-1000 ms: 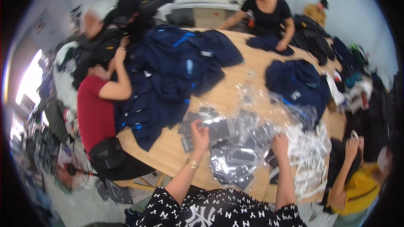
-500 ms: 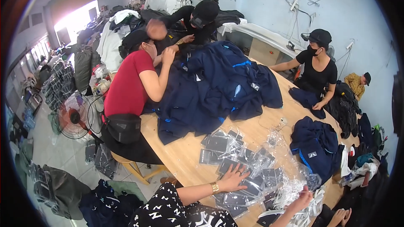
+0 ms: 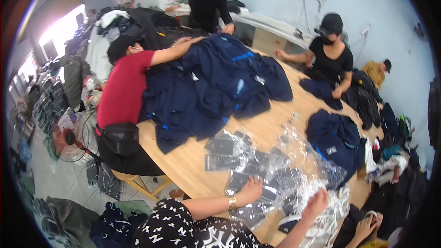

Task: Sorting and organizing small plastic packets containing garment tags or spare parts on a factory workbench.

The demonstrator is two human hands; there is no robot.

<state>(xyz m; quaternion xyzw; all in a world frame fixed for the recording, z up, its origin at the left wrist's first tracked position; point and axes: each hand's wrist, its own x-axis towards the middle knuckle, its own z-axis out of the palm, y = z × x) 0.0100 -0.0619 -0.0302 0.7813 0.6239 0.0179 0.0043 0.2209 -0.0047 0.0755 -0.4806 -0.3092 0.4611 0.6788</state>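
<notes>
My left hand (image 3: 250,190), with a gold bracelet, lies on clear plastic packets (image 3: 239,181) holding dark flat cards. Its fingers are apart and slightly bent, with no clear grip visible. To the right, my right hand (image 3: 317,203) is raised over a tangle of white cords (image 3: 328,222). The fingers of that hand are drawn together; whatever is between them is too small or blurred to tell. More clear plastic bags (image 3: 294,144) lie crumpled beyond the packets, and a dark blue garment (image 3: 334,140) with a bright blue edge lies beside them.
A large pile of dark blue garments (image 3: 206,87) covers the far table (image 3: 183,174). Co-workers in red (image 3: 121,85), in black at the back (image 3: 204,7) and at the right (image 3: 333,59) surround it. Another person's hands (image 3: 370,225) show lower right. A fan (image 3: 71,135) stands left.
The view has shifted slightly. At the back, the co-worker has straightened up with one arm stretched left. The person in red now reaches across the garment pile. My left fingers look more bent.
</notes>
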